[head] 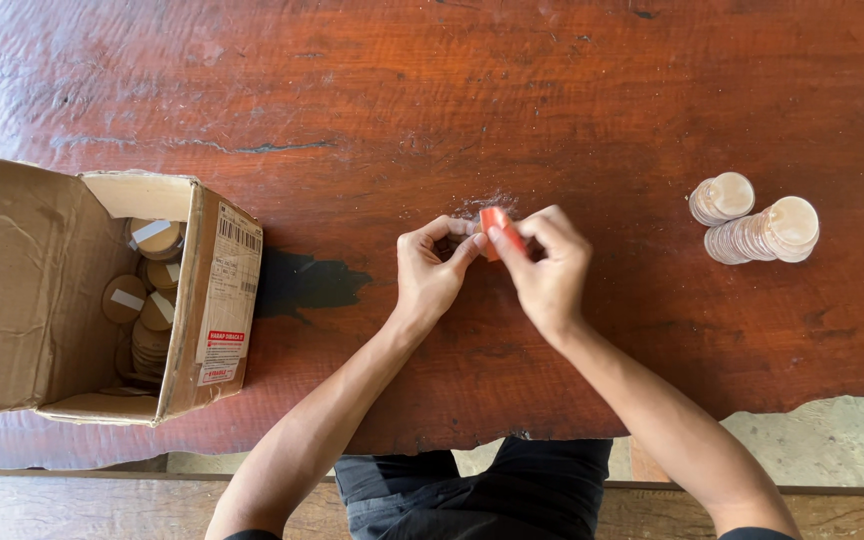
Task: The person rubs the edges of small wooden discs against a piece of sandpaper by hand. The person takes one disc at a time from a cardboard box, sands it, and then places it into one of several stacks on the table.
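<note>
Both my hands meet over the middle of a reddish wooden table (512,100). My right hand (549,270) pinches a small orange piece (496,222), perhaps sandpaper. My left hand (431,272) is curled right beside it, fingertips touching something hidden behind the orange piece and my fingers. Pale dust (482,205) lies on the wood just beyond my fingers.
An open cardboard box (214,300) at the left holds several round wooden discs (157,240), some with white strips. Two stacks of round wooden discs (762,235) stand at the right. A dark stain (307,285) marks the wood near the box. A bench (72,505) runs below.
</note>
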